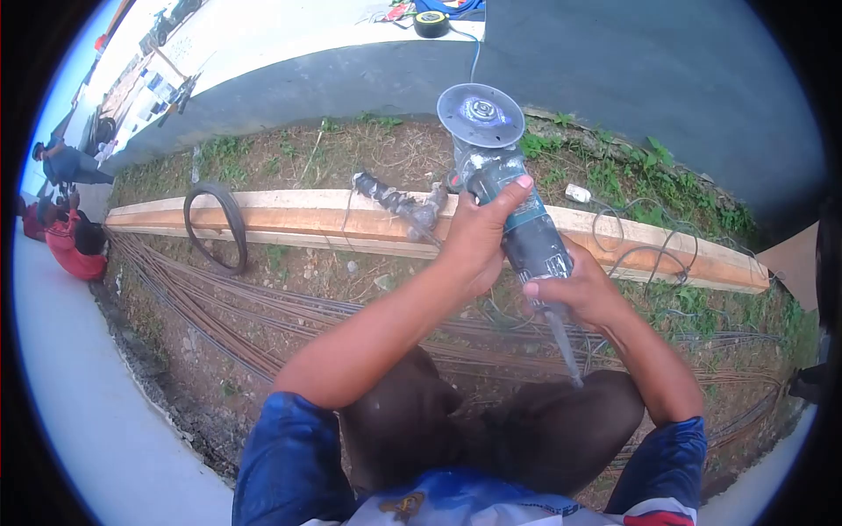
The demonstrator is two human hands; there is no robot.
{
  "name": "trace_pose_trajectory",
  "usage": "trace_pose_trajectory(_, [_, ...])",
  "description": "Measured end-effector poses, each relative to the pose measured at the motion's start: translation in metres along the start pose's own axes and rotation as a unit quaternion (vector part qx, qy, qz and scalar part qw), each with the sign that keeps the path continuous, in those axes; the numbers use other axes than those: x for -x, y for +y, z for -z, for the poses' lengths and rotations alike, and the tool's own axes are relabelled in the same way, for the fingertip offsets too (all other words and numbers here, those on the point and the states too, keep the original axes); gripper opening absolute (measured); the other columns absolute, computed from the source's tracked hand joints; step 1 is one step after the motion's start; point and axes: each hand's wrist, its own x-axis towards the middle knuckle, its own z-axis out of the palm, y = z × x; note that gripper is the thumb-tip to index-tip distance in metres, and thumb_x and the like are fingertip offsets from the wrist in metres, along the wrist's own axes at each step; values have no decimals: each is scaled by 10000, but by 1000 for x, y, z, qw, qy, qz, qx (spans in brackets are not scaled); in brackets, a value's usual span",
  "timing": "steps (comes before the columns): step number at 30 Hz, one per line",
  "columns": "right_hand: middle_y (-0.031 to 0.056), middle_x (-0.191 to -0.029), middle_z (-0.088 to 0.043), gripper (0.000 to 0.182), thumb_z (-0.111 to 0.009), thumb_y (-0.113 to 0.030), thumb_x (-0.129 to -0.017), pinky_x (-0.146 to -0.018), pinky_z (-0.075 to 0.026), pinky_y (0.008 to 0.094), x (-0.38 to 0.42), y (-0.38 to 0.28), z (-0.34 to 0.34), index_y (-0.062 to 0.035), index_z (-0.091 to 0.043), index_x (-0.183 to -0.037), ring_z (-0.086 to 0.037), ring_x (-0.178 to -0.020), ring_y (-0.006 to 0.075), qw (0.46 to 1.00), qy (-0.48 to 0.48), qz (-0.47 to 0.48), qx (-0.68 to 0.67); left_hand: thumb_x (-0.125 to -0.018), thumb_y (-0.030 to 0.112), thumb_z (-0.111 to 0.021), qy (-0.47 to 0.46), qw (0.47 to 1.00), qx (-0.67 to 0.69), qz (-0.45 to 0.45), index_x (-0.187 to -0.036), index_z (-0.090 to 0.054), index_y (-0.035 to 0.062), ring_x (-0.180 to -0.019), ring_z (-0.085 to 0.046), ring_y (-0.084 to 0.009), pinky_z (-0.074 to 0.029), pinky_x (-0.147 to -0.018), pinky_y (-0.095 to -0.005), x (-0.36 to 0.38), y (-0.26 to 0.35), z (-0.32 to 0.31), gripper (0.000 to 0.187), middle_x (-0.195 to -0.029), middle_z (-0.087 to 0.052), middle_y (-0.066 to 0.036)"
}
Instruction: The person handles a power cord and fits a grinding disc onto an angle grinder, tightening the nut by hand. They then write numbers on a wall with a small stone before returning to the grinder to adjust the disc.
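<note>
An angle grinder [533, 235] with a blue-green and dark body is held up in front of me, its round grey disc [481, 115] at the top. My left hand [482, 230] wraps round the body just below the disc, thumb on top. Lower down, near the cord end, my right hand [574, 285] grips the grinder, its thumb across the rear. The cord hangs from the tool towards my knee. Behind the grinder lies a long wooden beam [298, 216], with a dirty, dark tool-like object [399, 206] resting on it beside my left hand.
A coil of black wire [215, 228] leans over the beam. Long rusty rods [219, 307] run across the ground. A tape measure [431, 24] sits on the ledge. Two people show at the left: one in red [74, 245], one standing [66, 164]. Loose wire [653, 254] lies right.
</note>
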Motion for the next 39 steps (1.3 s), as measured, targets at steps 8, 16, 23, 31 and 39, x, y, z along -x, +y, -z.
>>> trace_pose_trajectory(8, [112, -1099, -635, 796, -848, -175, -789, -685, -602, 348, 2, 0, -21, 24, -412, -1425, -673, -875, 178, 992, -15, -118, -39, -871, 56, -765, 117, 993, 18, 23, -1407, -319, 150, -1110, -622, -247, -583, -878, -449, 19, 17, 3, 703, -1228, -567, -116])
trace_pose_trajectory(16, [170, -1144, -639, 898, -874, -287, -770, -819, -558, 348, 51, 6, -69, 63, -382, -1434, -672, -997, 233, 972, -17, -215, -94, -900, 85, -721, 149, 980, -16, 133, -1382, -343, 132, -1026, -678, -322, -605, -875, -509, 66, 7, 34, 615, -1209, -586, -134])
trace_pose_trajectory(23, [221, -1230, -636, 863, -802, -461, -853, -843, -564, 376, 127, -10, -123, 30, -424, -1454, -707, -947, 261, 976, -41, -212, -38, -888, 113, -720, 188, 958, 35, 212, -1338, -411, 104, -1019, -676, -323, -587, -918, -497, 169, 19, 37, 546, -1142, -612, -149])
trace_pose_trajectory(31, [105, -916, -705, 428, -753, -242, -898, -761, -545, 335, 51, -38, -63, -4, -655, -1240, -659, -787, 178, 968, 183, -108, 130, -863, 90, -745, 315, 921, 112, 198, -1358, -407, 115, -1055, -671, -348, -583, -921, -514, 298, 95, 8, 600, -1163, -609, -153])
trace_pose_trajectory(39, [156, -1005, -746, 298, -706, -172, -894, -815, -545, 353, -83, -77, -33, -30, -710, -1157, -710, -868, 219, 944, 191, -141, 229, -870, 123, -732, 300, 935, 78, 172, -1340, -407, 103, -1014, -685, -354, -612, -847, -504, 307, 194, 26, 572, -1145, -618, -163])
